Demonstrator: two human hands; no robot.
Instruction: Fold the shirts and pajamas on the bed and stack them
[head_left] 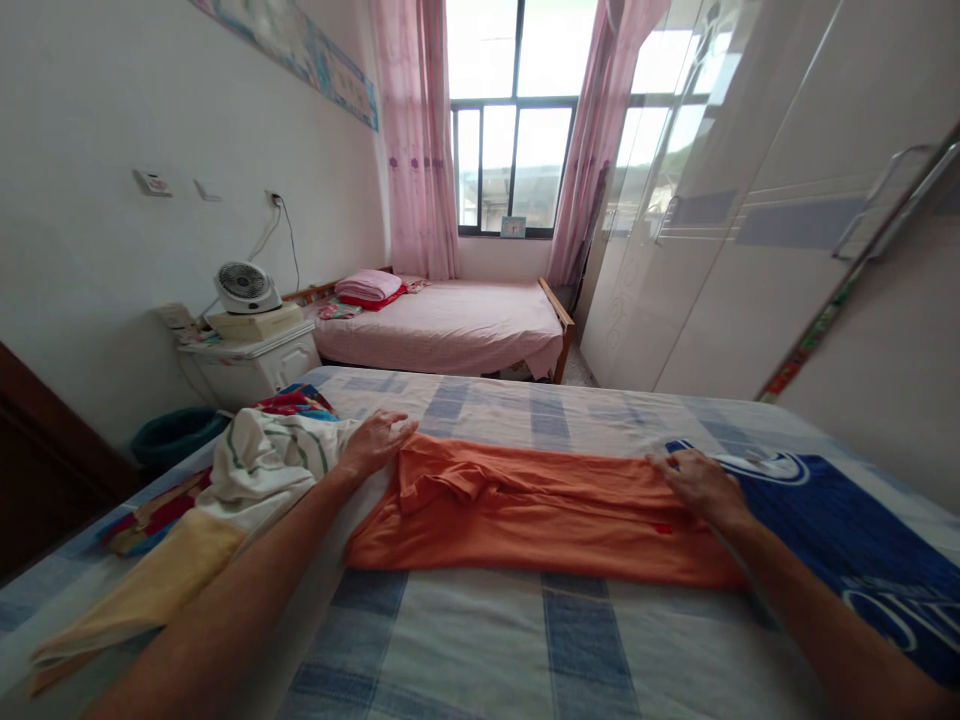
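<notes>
An orange T-shirt [525, 520] lies folded lengthwise across the bed, its sleeve bunched on top near the left end and a small red patch toward the right. My left hand [377, 442] is at its far left corner, the fingers bent and closed on the cloth's edge. At the far right edge, my right hand [697, 487] pinches the fabric between thumb and fingers. Just beyond that hand lies a blue jersey [840, 530] with white trim and lettering. Beside my left forearm is a heap with a white and yellow garment [262, 470], partly hidden by the arm.
Under the clothes is a blue-and-white checked bedsheet [465, 640]. A second bed [450, 320] with pink bedding stands below the window. A fan [247, 287] sits on a white nightstand [255, 365], near a dark green bin [176, 437]. Tall glossy wardrobes [720, 230] line the right.
</notes>
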